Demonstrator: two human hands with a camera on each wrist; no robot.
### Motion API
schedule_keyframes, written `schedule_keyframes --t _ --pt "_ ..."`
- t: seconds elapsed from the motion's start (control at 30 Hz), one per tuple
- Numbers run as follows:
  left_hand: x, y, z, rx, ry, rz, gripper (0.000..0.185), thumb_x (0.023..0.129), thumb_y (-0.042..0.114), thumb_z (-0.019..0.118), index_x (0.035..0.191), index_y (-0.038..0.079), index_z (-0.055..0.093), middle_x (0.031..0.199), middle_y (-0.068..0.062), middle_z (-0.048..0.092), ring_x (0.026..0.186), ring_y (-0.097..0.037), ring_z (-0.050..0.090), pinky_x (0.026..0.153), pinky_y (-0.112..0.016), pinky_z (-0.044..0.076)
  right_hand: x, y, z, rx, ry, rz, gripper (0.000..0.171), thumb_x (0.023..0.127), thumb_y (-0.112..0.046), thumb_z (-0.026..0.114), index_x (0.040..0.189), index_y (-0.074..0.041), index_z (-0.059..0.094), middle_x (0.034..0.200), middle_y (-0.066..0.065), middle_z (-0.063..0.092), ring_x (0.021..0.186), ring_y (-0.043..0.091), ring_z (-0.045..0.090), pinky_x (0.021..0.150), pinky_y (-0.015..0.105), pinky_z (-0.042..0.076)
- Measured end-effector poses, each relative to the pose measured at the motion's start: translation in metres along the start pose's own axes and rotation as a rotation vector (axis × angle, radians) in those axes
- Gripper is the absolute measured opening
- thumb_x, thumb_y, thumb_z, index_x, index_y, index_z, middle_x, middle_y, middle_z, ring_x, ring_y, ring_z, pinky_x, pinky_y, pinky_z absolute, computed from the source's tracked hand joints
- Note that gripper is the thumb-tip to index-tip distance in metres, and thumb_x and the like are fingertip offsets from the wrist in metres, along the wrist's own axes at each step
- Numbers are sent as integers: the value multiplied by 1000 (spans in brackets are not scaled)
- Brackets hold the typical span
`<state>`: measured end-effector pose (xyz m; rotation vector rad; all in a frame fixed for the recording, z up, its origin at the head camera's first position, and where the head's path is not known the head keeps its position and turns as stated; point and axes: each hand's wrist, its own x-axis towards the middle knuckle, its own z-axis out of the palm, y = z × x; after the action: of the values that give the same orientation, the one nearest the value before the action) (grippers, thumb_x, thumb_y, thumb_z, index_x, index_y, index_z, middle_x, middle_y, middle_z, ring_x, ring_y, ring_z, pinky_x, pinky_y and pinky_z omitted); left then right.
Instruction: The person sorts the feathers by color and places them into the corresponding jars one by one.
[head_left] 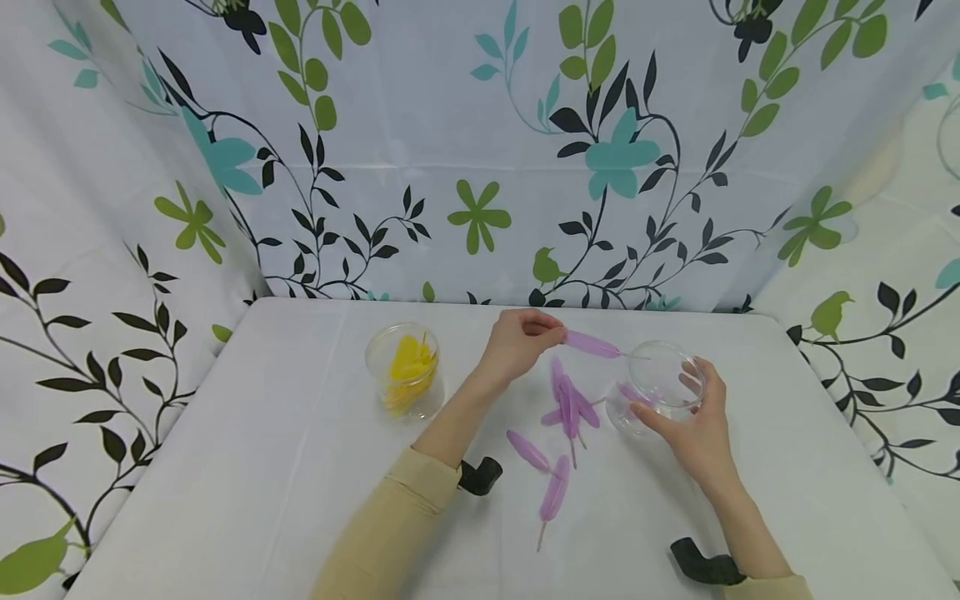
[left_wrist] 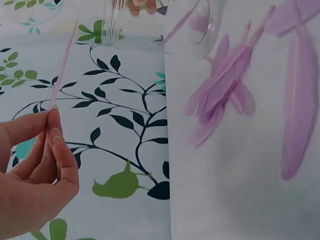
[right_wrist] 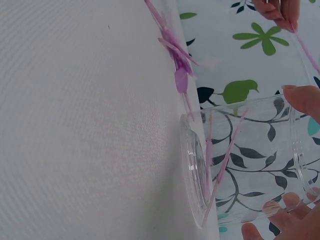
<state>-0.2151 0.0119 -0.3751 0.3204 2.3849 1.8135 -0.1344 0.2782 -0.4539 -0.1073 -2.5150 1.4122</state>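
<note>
Pinching: left hand [head_left: 516,343] holds a purple feather [head_left: 592,343] between thumb and fingertips [left_wrist: 54,134] — quill end points toward the glass jar.
Left hand state: closed on the feather, fingers curled around its tip.
Feather position: above the table, between the left hand and the jar mouth, shaft [left_wrist: 64,62] thin and tilted.
Right hand: right hand [head_left: 693,421] wraps the clear glass jar [head_left: 656,385], thumb on one side, fingers [right_wrist: 270,216] on the other.
Jar: tilted on the white table [head_left: 285,467], mouth toward the left hand; at least one purple feather already inside [right_wrist: 222,165].
Loose feathers: a cluster of purple feathers [head_left: 570,404] lies on the table just beside the jar; two more [head_left: 542,471] lie nearer the person.
Other jar: second glass jar [head_left: 405,371] holding yellow feathers — stands upright, well apart to the left.
Backdrop: floral-print curtain [head_left: 480,150] around the table.
</note>
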Motion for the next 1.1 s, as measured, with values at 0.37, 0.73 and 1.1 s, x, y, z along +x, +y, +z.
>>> schedule_keyframes --t 0.37,0.73,1.1 --pt "13 12 53 -7 -9 -12 11 91 21 74 95 11 76 87 -2 75 82 -9 67 72 -23 50 0 -1 -2 18 -6 10 111 79 -27 86 158 -17 8 159 13 27 143 38 32 109 65 29" --pt "11 14 84 84 12 -17 11 90 24 76 89 13 74 80 4 72 72 -6 61 65 -20 49 0 -2 1 34 1 7 110 79 -26 86 158 -15 10 158 15 28 143 39 32 109 66 29" --pt "9 13 91 85 -20 -29 16 87 27 79 88 12 73 78 6 68 70 -4 59 62 -18 48 1 0 0 13 7 6 108 80 -28 85 157 -16 11 158 16 28 143 40 32 109 68 30"
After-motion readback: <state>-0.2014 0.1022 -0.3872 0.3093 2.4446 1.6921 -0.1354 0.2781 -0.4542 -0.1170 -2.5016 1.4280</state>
